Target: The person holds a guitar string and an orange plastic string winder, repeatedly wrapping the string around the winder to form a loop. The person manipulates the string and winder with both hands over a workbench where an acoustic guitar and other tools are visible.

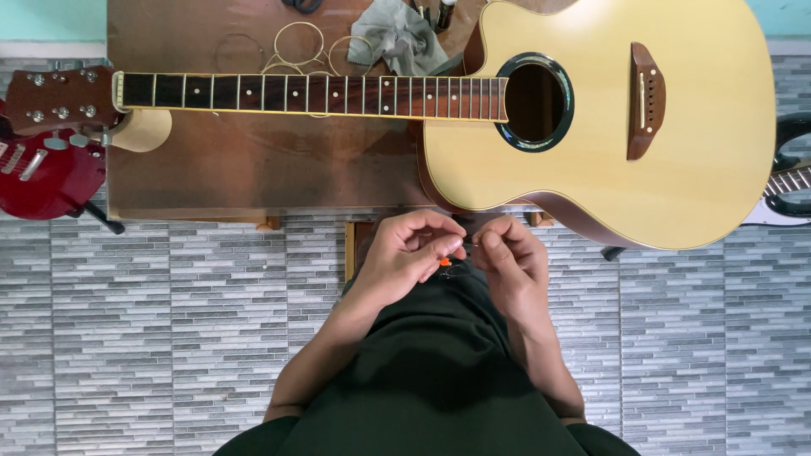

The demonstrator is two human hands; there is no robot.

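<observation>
An acoustic guitar point(676, 118) with no strings lies flat on a brown wooden table point(253, 169), its neck point(312, 95) pointing left. Below the table's near edge, over my lap, my left hand point(405, 257) and my right hand point(511, 257) meet fingertip to fingertip. Between them they pinch a thin guitar string point(467, 246) with a small orange ball end point(444, 262) next to my left fingers. Both hands are closed on the string.
Coiled old strings point(300, 46) and a grey cloth point(401, 38) lie on the table behind the neck. A red electric guitar point(46, 173) sits at the left, part of another guitar point(790, 181) at the right. Grey tiled floor point(169, 338) lies below.
</observation>
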